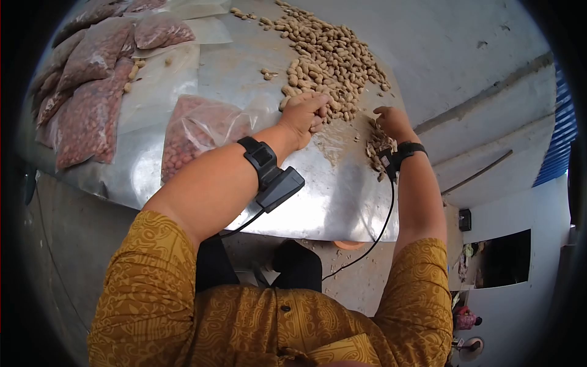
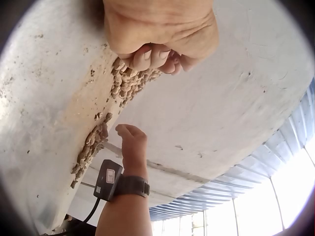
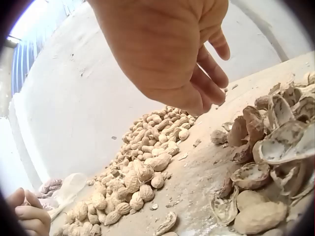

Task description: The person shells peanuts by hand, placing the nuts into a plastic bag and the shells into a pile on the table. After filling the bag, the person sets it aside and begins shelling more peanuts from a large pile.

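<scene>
My left hand (image 1: pixel 301 119) is by the near-left edge of a heap of unshelled peanuts (image 1: pixel 333 64), its fingers curled in toward the palm. In the left wrist view the fingertips (image 2: pixel 160 55) bend under the hand; whatever the palm may contain is hidden. Over to the right, my right hand (image 1: pixel 395 122) hovers by a small pile of empty peanut shells (image 1: pixel 374 147). Its fingers (image 3: pixel 212 71) hang loosely bent with nothing between them. Broken shell halves (image 3: pixel 283 142) lie close below it in the right wrist view.
A clear bag of reddish shelled peanuts (image 1: pixel 183 137) lies left of my left forearm. Several similar filled bags (image 1: pixel 92 98) are stacked at the far left. The shiny metal tabletop (image 1: pixel 318 211) ends near my body, and a pale wall (image 1: pixel 452 61) rises along the right.
</scene>
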A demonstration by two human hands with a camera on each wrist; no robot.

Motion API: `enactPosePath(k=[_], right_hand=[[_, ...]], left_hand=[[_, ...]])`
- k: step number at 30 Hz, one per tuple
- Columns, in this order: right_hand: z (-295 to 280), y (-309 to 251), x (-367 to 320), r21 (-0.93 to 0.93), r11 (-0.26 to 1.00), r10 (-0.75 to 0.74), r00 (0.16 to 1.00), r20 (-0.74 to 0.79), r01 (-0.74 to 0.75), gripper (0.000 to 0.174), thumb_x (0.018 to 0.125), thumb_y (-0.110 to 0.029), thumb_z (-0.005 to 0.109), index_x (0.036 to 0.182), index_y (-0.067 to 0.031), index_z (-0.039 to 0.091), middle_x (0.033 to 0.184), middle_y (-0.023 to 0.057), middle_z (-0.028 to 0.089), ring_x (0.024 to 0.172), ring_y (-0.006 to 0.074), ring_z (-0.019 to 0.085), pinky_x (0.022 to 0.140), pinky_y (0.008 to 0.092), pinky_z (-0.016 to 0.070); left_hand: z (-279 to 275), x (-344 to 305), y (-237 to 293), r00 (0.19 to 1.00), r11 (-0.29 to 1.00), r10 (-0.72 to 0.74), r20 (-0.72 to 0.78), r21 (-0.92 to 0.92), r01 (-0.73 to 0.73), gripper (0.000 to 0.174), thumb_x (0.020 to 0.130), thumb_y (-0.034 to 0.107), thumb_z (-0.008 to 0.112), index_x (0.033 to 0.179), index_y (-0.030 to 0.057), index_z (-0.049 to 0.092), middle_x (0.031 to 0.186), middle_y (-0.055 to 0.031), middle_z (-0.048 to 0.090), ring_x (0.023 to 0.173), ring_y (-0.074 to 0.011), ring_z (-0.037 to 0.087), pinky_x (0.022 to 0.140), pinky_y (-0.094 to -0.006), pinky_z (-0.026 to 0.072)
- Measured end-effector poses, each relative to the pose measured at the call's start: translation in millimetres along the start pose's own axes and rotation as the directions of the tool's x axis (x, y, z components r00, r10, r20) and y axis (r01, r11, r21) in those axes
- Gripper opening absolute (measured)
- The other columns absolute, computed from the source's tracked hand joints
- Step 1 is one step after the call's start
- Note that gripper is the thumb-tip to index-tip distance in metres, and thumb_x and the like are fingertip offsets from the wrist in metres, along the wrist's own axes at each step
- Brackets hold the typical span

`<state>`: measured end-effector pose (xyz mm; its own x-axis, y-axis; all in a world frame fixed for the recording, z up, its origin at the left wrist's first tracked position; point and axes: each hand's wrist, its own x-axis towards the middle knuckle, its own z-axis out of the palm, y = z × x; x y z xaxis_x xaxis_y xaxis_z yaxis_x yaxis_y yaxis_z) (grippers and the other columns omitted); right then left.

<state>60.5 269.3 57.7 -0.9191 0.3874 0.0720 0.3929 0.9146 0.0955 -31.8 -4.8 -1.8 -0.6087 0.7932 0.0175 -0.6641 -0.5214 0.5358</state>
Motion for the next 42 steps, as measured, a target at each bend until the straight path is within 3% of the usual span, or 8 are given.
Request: enactPosePath(k=[10,12,14,16,19,23,27,42], right_hand=[[-8,-18,3,-0.015,1.0,-0.02,1.0,-0.016,0.02,0.023,0.066,0.0,0.058,0.087,-0.0062,0.064,0.08,0.014,0.064,0.077,0.0298,0.062,0.072,0.0354,0.0483],[-17,-25,-3,0.321,0.939,-0.069,0.984,-0.164,0.119,0.019,0.068,-0.002,0.061,0.087,-0.0039,0.064,0.076,0.0109,0.063,0.071,0.0235,0.061,0.066,0.0327,0.0485],[-31,-47,-15,0.656,0.731,-0.04,0.971,-0.236,0.189,0.015,0.072,-0.004,0.064,0.087,-0.0019,0.063,0.073,0.0084,0.063,0.067,0.0178,0.06,0.062,0.0295,0.0483],[-44,-89,-41,0.916,0.356,0.014,0.979,-0.203,0.185,0.013,0.077,-0.008,0.065,0.088,-0.0002,0.062,0.072,0.0063,0.061,0.065,0.0127,0.059,0.058,0.0259,0.0477],[-40,-127,-65,0.972,-0.086,0.031,0.975,-0.219,0.221,0.012,0.084,-0.011,0.061,0.09,-0.0009,0.061,0.074,0.0059,0.062,0.062,0.0113,0.058,0.056,0.0216,0.0464],[-5,-133,-65,0.937,-0.282,0.101,0.978,-0.185,0.206,0.013,0.086,-0.013,0.058,0.091,-0.0016,0.059,0.07,0.0054,0.059,0.056,0.0106,0.055,0.052,0.0196,0.0451],[10,-141,-68,0.951,-0.164,0.191,0.954,-0.23,0.263,0.013,0.087,-0.014,0.057,0.091,-0.0011,0.059,0.067,0.0022,0.057,0.055,0.0077,0.052,0.05,0.0189,0.0445],[14,-135,-84,0.917,0.222,0.074,0.932,-0.355,0.331,0.017,0.084,-0.008,0.056,0.099,0.0,0.062,0.085,0.0059,0.064,0.074,0.0115,0.059,0.066,0.0232,0.0476]], left_hand=[[0,0,0,1.0,1.0,0.003,0.01,0.007,-0.003,0.01,0.082,0.014,0.06,0.078,0.0064,0.054,0.061,-0.0009,0.049,0.04,-0.0061,0.034,0.037,-0.0211,0.0256],[1,-1,0,1.0,1.0,0.006,0.009,0.02,-0.006,0.01,0.081,0.012,0.062,0.078,0.0065,0.054,0.062,-0.0008,0.05,0.041,-0.0059,0.035,0.038,-0.0209,0.0258],[1,-1,-2,1.0,0.999,0.008,0.018,0.045,-0.009,0.008,0.08,0.01,0.063,0.079,0.0058,0.055,0.064,-0.0005,0.05,0.042,-0.0052,0.035,0.039,-0.0196,0.0263],[2,-3,-4,1.0,0.997,0.005,0.03,0.082,-0.008,0.008,0.08,0.008,0.064,0.081,0.005,0.057,0.065,-0.0004,0.051,0.042,-0.0048,0.035,0.039,-0.0187,0.0266],[6,-7,-5,0.998,0.989,0.005,0.056,0.146,-0.013,0.011,0.079,0.009,0.065,0.087,0.0036,0.059,0.067,-0.0004,0.053,0.043,-0.0043,0.035,0.04,-0.0182,0.0268],[11,-11,-8,0.995,0.958,0.025,0.097,0.281,-0.052,0.02,0.08,0.01,0.064,0.098,0.0026,0.06,0.072,0.0003,0.056,0.046,-0.0024,0.036,0.041,-0.017,0.0272],[20,-15,-9,0.995,0.932,-0.007,0.101,0.362,-0.03,0.021,0.082,0.012,0.062,0.101,0.0022,0.06,0.074,0.0013,0.057,0.048,-0.0005,0.038,0.042,-0.0157,0.0268],[18,-13,-11,0.991,0.923,-0.025,0.129,0.383,-0.026,0.011,0.084,0.013,0.058,0.088,0.0031,0.058,0.065,0.0028,0.049,0.045,-0.0021,0.034,0.041,-0.0169,0.0257]])
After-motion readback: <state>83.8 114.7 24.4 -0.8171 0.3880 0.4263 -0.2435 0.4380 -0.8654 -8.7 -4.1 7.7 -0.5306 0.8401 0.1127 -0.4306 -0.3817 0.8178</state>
